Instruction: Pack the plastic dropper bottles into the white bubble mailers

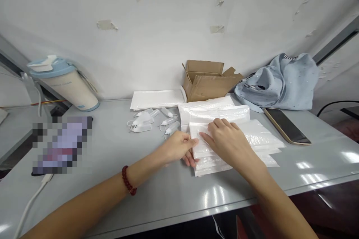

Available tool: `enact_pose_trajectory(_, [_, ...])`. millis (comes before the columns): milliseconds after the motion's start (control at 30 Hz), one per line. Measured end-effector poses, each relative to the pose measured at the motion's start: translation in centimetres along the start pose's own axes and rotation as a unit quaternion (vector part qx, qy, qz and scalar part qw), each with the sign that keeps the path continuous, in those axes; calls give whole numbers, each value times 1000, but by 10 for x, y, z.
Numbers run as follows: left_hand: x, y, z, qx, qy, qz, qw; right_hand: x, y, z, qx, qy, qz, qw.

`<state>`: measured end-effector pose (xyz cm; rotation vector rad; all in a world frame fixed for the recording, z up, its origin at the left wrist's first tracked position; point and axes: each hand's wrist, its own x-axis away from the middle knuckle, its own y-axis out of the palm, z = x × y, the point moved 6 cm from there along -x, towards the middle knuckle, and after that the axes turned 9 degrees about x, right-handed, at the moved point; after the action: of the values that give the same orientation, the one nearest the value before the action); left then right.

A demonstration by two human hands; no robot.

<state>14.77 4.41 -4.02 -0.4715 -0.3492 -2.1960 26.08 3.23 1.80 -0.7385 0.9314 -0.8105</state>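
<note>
My left hand [183, 146] pinches the left edge of a white bubble mailer [202, 148], thumb on top and fingers underneath. My right hand [226, 138] lies over the same mailer, its thumb spread away from the bent fingers, which rest on the upper part. More white bubble mailers [260, 134] overlap in a loose pile beneath and behind it. Just left of the pile are several small clear squeeze bottles [143, 122] with thin tips and attached caps.
Behind the mailers stands an open cardboard box [209, 86], with a flat white stack [157, 99] beside it. A phone [287, 126] and a blue fabric bag [283, 82] are on the right. A tumbler [66, 84] and a blurred device [64, 143] with a cable sit left.
</note>
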Motion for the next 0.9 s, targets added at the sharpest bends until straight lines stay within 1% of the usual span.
enact_pose_trajectory(67, [-2,2,-4,-32,1,0,999,1,9,2,-6,-5,-37,999])
enact_pose_trajectory(133, [0,-2,-1,-81,13,20,996,2,9,3,-17,-8,-32,999])
enact_pose_trajectory(167, [2,-7,4,-111,27,44,992,1,6,4,-20,-7,-20,1000])
enact_pose_trajectory(233, [6,-27,20,-183,74,118,973,0,0,4,-25,-5,15,1000])
enact_pose_trajectory(267, [8,-40,30,-223,103,165,955,0,-3,4,-28,-4,34,999])
enact_pose_trajectory(333, [10,-70,51,-308,157,255,903,-2,-8,3,-40,-1,70,997])
enact_pose_trajectory(367, [9,-86,59,-347,173,289,875,-2,-10,2,-49,0,88,995])
enact_pose_trajectory(400, [6,-100,66,-385,183,305,852,-2,-12,1,-60,2,106,993])
enact_pose_trajectory(433, [1,-113,71,-420,190,308,832,-3,-14,0,-70,5,124,990])
enact_pose_trajectory(500, [-11,-133,78,-482,196,291,803,-2,-17,0,-89,11,156,984])
enact_pose_trajectory(600, [-22,-150,82,-551,184,272,767,-2,-22,1,-114,20,194,974])
enact_pose_trajectory(667, [-26,-153,83,-588,171,262,746,-1,-24,2,-130,23,210,969])
enact_pose_trajectory(733, [-28,-152,81,-620,158,242,730,0,-25,3,-144,26,219,965])
enact_pose_trajectory(833, [-32,-151,78,-651,141,216,714,0,-26,4,-164,30,222,961])
enact_pose_trajectory(900, [-35,-151,77,-661,131,214,707,0,-25,3,-171,30,220,960])
